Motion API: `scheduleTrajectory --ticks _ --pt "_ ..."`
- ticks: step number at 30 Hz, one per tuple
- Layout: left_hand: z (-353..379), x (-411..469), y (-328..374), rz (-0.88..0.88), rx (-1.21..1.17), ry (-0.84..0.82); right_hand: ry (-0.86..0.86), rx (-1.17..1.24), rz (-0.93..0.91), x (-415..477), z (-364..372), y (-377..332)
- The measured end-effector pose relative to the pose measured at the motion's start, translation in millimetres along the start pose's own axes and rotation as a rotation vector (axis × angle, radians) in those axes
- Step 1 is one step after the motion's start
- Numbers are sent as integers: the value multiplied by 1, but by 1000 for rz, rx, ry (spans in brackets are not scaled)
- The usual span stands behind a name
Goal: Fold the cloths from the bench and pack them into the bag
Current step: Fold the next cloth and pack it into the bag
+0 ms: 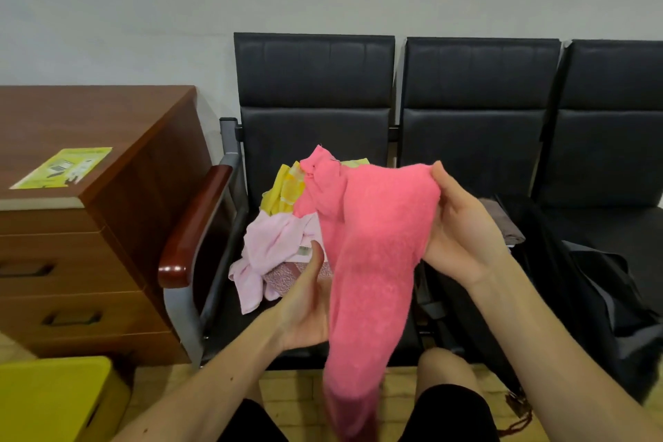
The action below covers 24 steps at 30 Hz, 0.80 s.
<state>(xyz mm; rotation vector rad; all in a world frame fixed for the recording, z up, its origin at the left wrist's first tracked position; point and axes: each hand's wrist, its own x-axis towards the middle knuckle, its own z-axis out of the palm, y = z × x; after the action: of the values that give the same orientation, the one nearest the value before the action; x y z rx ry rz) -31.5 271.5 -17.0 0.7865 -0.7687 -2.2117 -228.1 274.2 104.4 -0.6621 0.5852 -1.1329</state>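
Note:
A bright pink cloth (373, 248) hangs in front of me, draped down toward my knees. My right hand (462, 226) grips its upper right edge. My left hand (308, 301) touches its left side lower down, palm toward the cloth, with the fingers hidden behind it. On the black bench seat (229, 326) behind lies a pile: a pale pink cloth (269, 251), a yellow cloth (283, 190) and a patterned pink piece (283, 276). A black bag (602, 298) sits open on the seat to the right, with a brownish folded cloth (502, 222) beside it.
A brown wooden drawer cabinet (89, 226) with a yellow leaflet (64, 167) stands left of the bench. The bench's wooden armrest (193, 226) is between them. A yellow box (53, 398) sits on the floor at lower left. A grey wall is behind.

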Motion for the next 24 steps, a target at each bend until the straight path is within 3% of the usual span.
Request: scheduleTrajectory --ticks 6,10,14,20,24 --pt "-25 -2 -4 -104 134 -148 34 -5 -5 -1 -8 -4" --pt "-31 -2 1 -62 204 -107 30 -9 23 -3 -12 -2" --pt "-31 -8 9 13 329 39 41 -47 44 -5 -16 -3" --pt "-24 -14 12 54 550 95 169 -44 25 0 -21 -7" --pt "-17 -15 10 57 488 92 225 -46 0 4 -26 -4"
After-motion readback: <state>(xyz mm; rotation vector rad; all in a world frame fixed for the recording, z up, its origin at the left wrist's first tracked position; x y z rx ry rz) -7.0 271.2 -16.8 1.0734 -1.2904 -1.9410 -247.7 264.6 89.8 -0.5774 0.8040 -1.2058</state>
